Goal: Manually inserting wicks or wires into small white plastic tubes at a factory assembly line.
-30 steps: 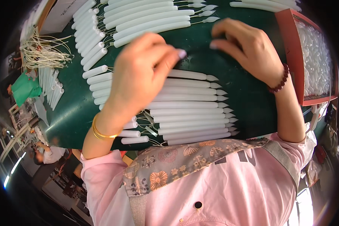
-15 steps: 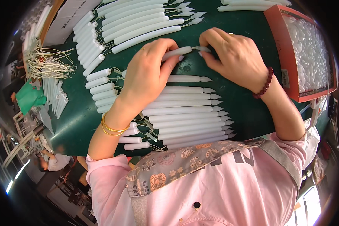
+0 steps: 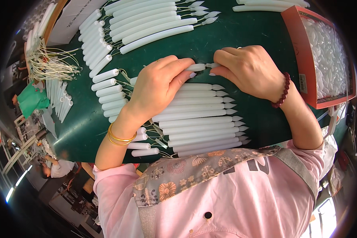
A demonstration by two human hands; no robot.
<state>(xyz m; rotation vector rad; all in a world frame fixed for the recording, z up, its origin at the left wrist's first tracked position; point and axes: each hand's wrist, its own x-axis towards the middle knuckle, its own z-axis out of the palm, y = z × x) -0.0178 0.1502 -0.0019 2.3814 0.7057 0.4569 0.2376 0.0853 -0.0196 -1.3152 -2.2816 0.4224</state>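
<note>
My left hand (image 3: 158,85) is closed around a white candle-shaped tube (image 3: 196,67), its end poking out past the thumb and fingertips. Facing it, my right hand (image 3: 248,71) pinches a small translucent flame-shaped tip (image 3: 213,65) at that end; the fingers cover most of it. Whether tip and tube are fully joined I cannot tell. Just below my hands lies a row of white candle sticks (image 3: 198,116) with flame tips pointing right. Their wires run left to short white cylinders (image 3: 108,90), partly behind my left forearm.
A red box (image 3: 295,51) filled with clear flame tips (image 3: 331,59) stands at the right. More wired candles (image 3: 156,39) lie at the far side, with loose pale wires (image 3: 53,67) and a green cloth (image 3: 31,99) at the left. A person (image 3: 59,168) sits beyond the lower-left table edge.
Both hands have come slightly nearer to me with the candle tube. My right fingers now cover more of the flame tip, which showed more plainly before.
</note>
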